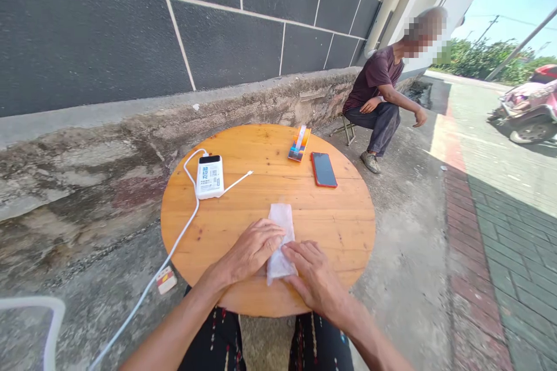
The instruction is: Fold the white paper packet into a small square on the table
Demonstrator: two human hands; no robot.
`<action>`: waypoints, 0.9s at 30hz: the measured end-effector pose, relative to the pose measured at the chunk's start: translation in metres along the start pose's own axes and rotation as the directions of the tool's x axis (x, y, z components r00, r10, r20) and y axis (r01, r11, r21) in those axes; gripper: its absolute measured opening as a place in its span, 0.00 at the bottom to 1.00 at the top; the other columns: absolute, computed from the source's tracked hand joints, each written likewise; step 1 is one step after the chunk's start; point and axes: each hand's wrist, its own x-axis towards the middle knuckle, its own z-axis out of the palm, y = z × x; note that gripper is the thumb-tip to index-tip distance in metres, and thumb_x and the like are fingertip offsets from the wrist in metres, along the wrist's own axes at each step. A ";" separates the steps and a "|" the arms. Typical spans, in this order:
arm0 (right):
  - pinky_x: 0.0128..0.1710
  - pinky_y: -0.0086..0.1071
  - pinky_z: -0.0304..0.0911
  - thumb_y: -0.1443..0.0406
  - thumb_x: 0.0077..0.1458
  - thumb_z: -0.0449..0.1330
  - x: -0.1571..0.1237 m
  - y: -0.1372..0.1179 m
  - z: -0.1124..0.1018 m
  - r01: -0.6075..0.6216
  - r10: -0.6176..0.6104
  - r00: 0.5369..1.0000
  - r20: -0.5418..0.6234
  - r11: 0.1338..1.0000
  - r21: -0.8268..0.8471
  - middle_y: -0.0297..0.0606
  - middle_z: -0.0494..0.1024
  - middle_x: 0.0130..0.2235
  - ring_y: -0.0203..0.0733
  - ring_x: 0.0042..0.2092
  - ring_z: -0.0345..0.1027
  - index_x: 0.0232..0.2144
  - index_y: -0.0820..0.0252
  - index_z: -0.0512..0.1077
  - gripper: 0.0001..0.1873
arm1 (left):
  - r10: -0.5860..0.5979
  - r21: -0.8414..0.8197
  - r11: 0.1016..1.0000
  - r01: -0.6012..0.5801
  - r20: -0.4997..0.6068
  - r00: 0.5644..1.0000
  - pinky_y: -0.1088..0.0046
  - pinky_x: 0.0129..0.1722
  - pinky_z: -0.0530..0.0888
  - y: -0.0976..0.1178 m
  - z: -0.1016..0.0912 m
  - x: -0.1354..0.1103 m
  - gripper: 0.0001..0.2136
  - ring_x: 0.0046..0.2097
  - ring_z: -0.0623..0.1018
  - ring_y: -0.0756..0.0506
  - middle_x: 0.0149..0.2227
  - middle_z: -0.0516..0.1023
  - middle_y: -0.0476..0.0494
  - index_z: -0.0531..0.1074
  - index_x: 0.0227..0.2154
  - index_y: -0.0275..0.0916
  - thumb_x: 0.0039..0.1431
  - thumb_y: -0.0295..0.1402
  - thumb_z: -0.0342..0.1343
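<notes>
A folded white sheet [281,264] lies lengthwise near the front of the round wooden table [243,214]. It is thin and creased; whether it is tissue or plastic I cannot tell. My left hand [255,246] rests on its left side, fingers stretched out together across it. From the right, my right hand [313,278] touches it with the fingertips, its thumb spread apart near the close end. Both hands are open and press on the sheet, hiding part of its middle.
A white power bank [210,178] with a white cable [185,231] sits on the table's left. At the back are an orange box-like item [299,145] and a red-edged phone [324,170]. Beyond, a person [378,87] sits on a stool by the wall. A small carton [166,280] lies on the ground.
</notes>
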 end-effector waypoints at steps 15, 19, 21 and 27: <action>0.50 0.42 0.58 0.64 0.53 0.62 0.016 0.004 -0.019 -0.049 0.041 0.992 0.118 0.996 0.069 0.45 0.74 0.50 0.48 0.49 0.66 0.51 0.61 0.68 0.22 | -0.012 -0.033 0.999 0.013 0.045 0.999 0.61 0.58 0.62 -0.010 0.001 -0.004 0.20 0.56 0.66 0.45 0.51 0.74 0.45 0.74 0.45 0.42 0.68 0.37 0.35; 0.49 0.38 0.60 0.64 0.50 0.64 0.032 0.012 -0.029 -0.115 0.073 0.977 0.202 0.972 0.205 0.41 0.77 0.47 0.46 0.47 0.69 0.48 0.59 0.72 0.21 | -0.019 -0.051 0.998 0.020 0.033 0.999 0.61 0.58 0.61 -0.012 0.002 -0.006 0.19 0.56 0.65 0.45 0.52 0.74 0.45 0.73 0.46 0.42 0.68 0.36 0.36; 0.44 0.34 0.62 0.64 0.50 0.64 0.041 0.017 -0.033 -0.186 0.100 0.953 0.287 0.939 0.290 0.37 0.78 0.43 0.44 0.43 0.71 0.44 0.56 0.74 0.17 | -0.029 -0.062 0.998 0.030 0.018 0.999 0.61 0.58 0.61 -0.012 0.003 -0.006 0.19 0.56 0.65 0.46 0.52 0.73 0.46 0.72 0.48 0.43 0.68 0.36 0.36; 0.37 0.31 0.63 0.60 0.48 0.64 0.063 0.038 -0.037 -0.396 0.134 0.849 0.511 0.802 0.448 0.34 0.79 0.36 0.42 0.38 0.70 0.37 0.62 0.76 0.14 | -0.022 -0.116 0.993 0.022 0.001 1.000 0.63 0.56 0.64 -0.012 0.000 -0.003 0.20 0.52 0.69 0.46 0.48 0.76 0.45 0.74 0.43 0.42 0.68 0.35 0.34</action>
